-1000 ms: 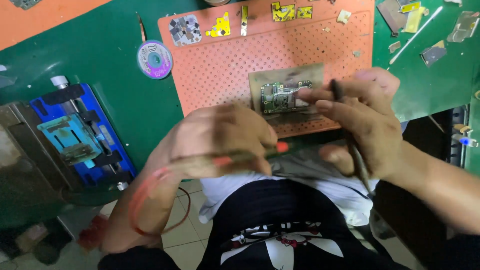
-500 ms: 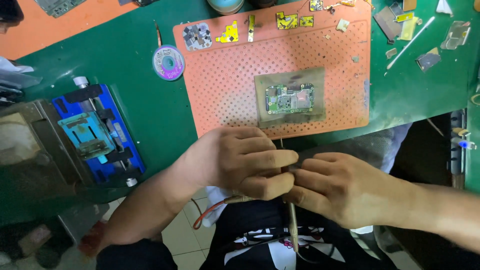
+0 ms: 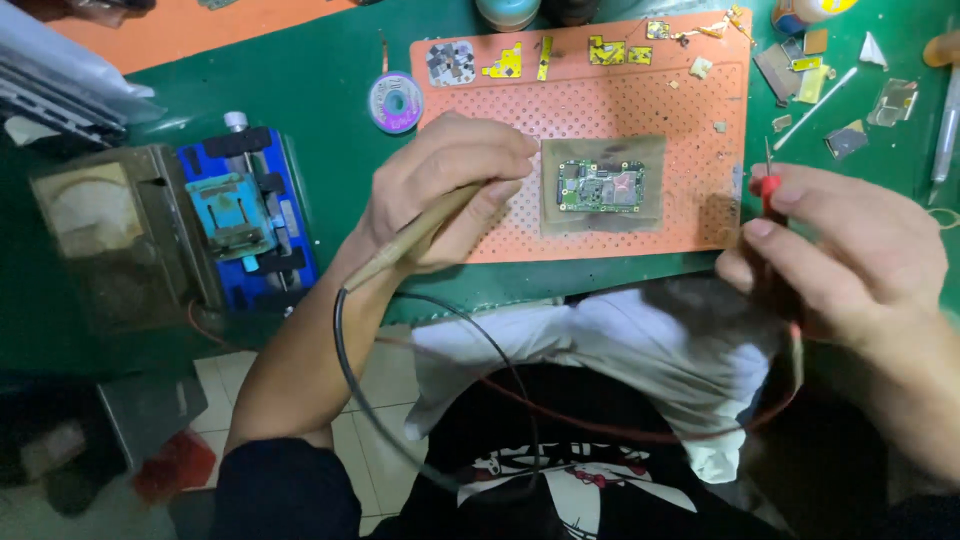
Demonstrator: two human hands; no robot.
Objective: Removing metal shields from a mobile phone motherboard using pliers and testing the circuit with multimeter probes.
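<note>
The left hand (image 3: 450,190) is curling its fingers (image 3: 500,150) tightly around a tan probe handle (image 3: 420,235), holding it like a pen, with the tip hidden under the fingertips at the left part of the orange perforated mat (image 3: 640,105). A black lead (image 3: 345,340) is trailing from the handle's rear end down over the forearm. The right hand (image 3: 840,250) is pinching a red-tipped probe (image 3: 767,182) between thumb and forefinger, its thin metal point sticking upward, just off the mat's right edge above the green worktop (image 3: 320,100). A red lead (image 3: 640,432) is looping across the lap. Between the two hands, a small green circuit board (image 3: 600,187) is lying on a brownish pad in the middle of the mat, untouched by either hand. A blue clamp fixture (image 3: 240,210) is sitting well left of the left hand.
</note>
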